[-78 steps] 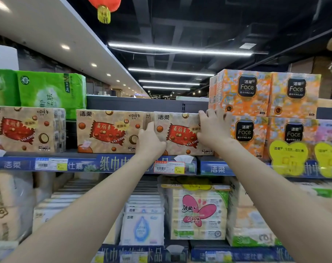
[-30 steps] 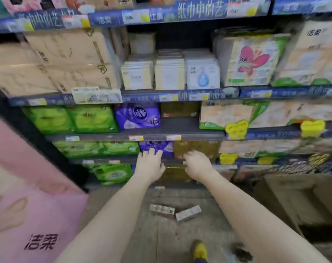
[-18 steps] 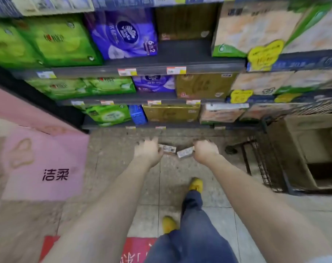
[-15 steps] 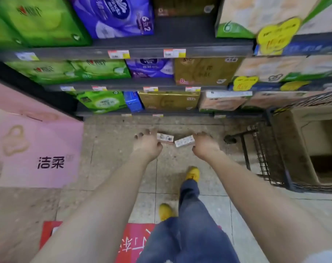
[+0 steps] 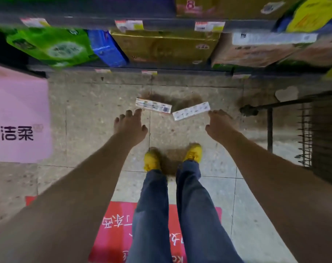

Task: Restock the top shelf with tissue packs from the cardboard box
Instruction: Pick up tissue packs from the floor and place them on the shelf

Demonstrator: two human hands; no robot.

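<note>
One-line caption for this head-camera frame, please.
Looking down: both empty hands, left hand and right hand, reach toward two paper labels on the floor before the bottom shelf.

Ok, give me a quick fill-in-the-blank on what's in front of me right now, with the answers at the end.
1. Both the left hand and the right hand are ____, holding nothing.
2. The shoes are coloured ____.
3. ____ white label strips lie on the floor ahead of the hands.
4. The pack at the left end of the bottom shelf is ____.

Answers: empty; yellow; Two; green
</note>
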